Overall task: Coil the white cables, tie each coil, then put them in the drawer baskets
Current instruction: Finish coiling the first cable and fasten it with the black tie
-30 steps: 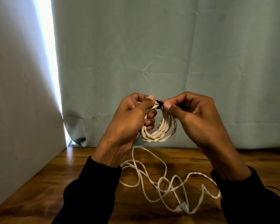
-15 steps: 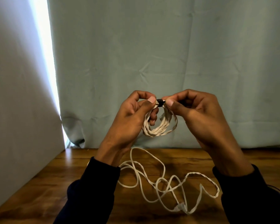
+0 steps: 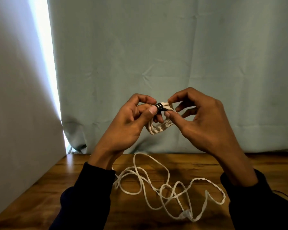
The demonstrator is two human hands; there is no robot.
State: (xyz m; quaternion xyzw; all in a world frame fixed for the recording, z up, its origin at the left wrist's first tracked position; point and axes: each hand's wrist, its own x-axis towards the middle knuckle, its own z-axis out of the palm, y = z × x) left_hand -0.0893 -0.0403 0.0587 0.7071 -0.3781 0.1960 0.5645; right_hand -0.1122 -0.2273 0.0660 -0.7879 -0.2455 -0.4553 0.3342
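Observation:
A small coil of white cable (image 3: 158,128) hangs in the air above the wooden table (image 3: 181,163), with a black tie (image 3: 159,107) wrapped round its top. My left hand (image 3: 130,123) pinches the coil at the tie between thumb and fingers. My right hand (image 3: 199,118) pinches the coil just right of the tie with thumb and forefinger, its other fingers spread. A second white cable (image 3: 165,185) lies loose and tangled on the table below my hands, its white plug (image 3: 184,219) near the front.
A pale green curtain (image 3: 173,55) hangs behind the table. A white wall panel (image 3: 15,113) stands along the left side, with a bright gap of light beside it. A thin red wire (image 3: 286,195) shows at the right edge.
My right hand has loosened, its lower fingers spreading out, and now pinches the coil beside the tie. The coil has turned slightly, so the tie's face shows. The loose cable has not moved.

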